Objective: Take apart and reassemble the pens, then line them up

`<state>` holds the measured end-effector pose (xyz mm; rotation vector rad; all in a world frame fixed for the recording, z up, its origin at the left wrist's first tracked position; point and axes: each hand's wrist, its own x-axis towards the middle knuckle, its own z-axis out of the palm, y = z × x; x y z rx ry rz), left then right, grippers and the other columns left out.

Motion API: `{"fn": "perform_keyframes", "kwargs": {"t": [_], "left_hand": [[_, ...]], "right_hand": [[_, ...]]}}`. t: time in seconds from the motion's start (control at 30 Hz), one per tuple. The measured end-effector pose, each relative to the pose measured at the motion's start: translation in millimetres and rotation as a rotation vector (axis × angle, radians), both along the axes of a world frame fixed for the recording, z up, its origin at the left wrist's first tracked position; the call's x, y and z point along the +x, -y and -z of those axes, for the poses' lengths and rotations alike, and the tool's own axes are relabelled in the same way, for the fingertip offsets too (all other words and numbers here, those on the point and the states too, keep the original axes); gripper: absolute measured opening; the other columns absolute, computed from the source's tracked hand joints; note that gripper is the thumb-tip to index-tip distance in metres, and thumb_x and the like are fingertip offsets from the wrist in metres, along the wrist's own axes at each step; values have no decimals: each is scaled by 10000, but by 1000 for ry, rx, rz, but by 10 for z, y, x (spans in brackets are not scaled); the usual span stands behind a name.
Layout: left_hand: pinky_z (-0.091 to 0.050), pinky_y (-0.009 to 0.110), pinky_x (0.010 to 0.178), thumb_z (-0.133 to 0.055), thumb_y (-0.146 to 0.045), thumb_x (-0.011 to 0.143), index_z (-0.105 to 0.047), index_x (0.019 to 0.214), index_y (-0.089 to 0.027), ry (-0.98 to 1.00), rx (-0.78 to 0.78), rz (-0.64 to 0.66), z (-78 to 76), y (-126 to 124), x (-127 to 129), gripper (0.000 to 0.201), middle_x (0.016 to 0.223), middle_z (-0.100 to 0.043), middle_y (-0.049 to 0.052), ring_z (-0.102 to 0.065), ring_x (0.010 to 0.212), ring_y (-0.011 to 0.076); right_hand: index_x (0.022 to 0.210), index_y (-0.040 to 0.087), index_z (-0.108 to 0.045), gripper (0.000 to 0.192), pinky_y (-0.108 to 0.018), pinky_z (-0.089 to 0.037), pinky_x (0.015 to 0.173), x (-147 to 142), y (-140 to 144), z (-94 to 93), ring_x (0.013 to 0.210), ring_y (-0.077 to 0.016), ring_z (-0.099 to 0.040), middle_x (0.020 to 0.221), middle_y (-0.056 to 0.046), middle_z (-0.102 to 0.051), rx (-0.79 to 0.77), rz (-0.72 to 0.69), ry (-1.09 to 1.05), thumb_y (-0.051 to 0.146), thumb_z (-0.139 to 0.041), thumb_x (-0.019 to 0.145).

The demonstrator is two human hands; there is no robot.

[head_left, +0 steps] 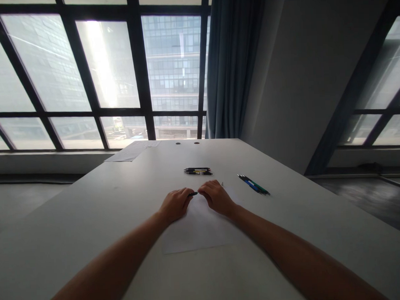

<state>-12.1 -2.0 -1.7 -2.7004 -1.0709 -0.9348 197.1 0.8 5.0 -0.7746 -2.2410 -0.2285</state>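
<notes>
Head view | left hand (176,205) is gripping dark pen (193,194) — seemingly steadying it | right hand (218,198) is resting at its end — grasp indiscernible | paper (197,232) is lying beneath

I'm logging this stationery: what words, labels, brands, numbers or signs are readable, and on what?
Nothing readable.
Held pen: nothing legible.
Dark pens, centre: pale markings too small to read.
Blue and green pens, right: any lettering too small.
Papers, far left: any print too faint.
</notes>
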Motion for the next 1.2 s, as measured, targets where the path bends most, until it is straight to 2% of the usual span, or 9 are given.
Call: {"fn": "perform_keyframes", "kwargs": {"t": [0.27, 0.37, 0.47, 0.67, 0.77, 0.87, 0.97, 1.07, 1.2], "left_hand": [[-519, 300, 764, -406, -266, 947, -553, 1098, -208, 7, -35, 42, 1, 16, -3, 218, 1009, -690, 63, -666, 868, 183], [-522, 302, 758, -391, -269, 954, -554, 1096, -203, 19, -36, 33, 13, 2, -7, 226, 1001, -689, 67, -665, 862, 183], [-522, 297, 759, -391, -271, 954, -553, 1102, -207, 22, -40, 31, 14, -2, -9, 228, 1000, -687, 67, -665, 862, 180], [-523, 297, 750, -397, -261, 946, -565, 1077, -209, 20, -30, 31, 9, 2, -10, 220, 962, -690, 63, -665, 843, 179], [-522, 292, 749, -400, -274, 949, -571, 1079, -211, 15, -15, 22, 21, -12, -4, 223, 959, -691, 61, -664, 823, 171], [-520, 296, 753, -397, -285, 955, -576, 1081, -213, 2, 6, 8, 29, -30, 6, 230, 955, -692, 57, -662, 813, 171], [-517, 309, 762, -382, -287, 964, -573, 1096, -211, -14, 15, -10, 29, -38, 14, 245, 968, -693, 58, -661, 827, 181], [-517, 307, 756, -365, -302, 970, -571, 1113, -215, -19, 9, -34, 32, -40, 16, 265, 975, -693, 58, -661, 822, 181], [-514, 294, 755, -364, -296, 969, -565, 1140, -235, -24, -5, -88, 43, -40, 20, 271, 985, -691, 49, -660, 807, 171]], "right_hand": [[1002, 184, -586, 107, -348, -435, 824, -15, 7, 16, 844, -183, -612, 917, -66, -689, -110, -83, -117, 205, -506, 934], [1071, 188, -566, 195, -353, -443, 838, -3, 1, 19, 838, -177, -627, 950, -58, -688, -142, -47, -188, 155, -561, 879], [1036, 195, -569, 220, -350, -435, 830, -7, 1, 23, 781, -167, -623, 865, -28, -681, -117, 15, -225, 101, -569, 836], [1024, 201, -568, 216, -335, -428, 813, -23, 11, 1, 773, -164, -619, 869, -26, -684, -115, -1, -168, 124, -590, 824], [1068, 190, -571, 254, -360, -421, 838, 93, -71, -34, 813, -187, -609, 968, -57, -670, -116, 111, -176, 177, -598, 816], [997, 165, -621, 222, -362, -398, 859, 316, -228, -24, 900, -211, -585, 984, -79, -653, -113, 407, -190, 108, -522, 807], [1002, 155, -668, 289, -347, -395, 851, 541, -376, 61, 981, -237, -548, 1043, -110, -628, -159, 622, -59, 58, -541, 761], [922, 158, -699, 184, -335, -409, 806, 662, -450, 163, 935, -241, -547, 975, -120, -636, -233, 698, 29, 102, -566, 806], [806, 167, -677, 137, -312, -422, 768, 632, -444, 190, 914, -226, -554, 875, -88, -645, -284, 655, 6, 99, -561, 830]]}}
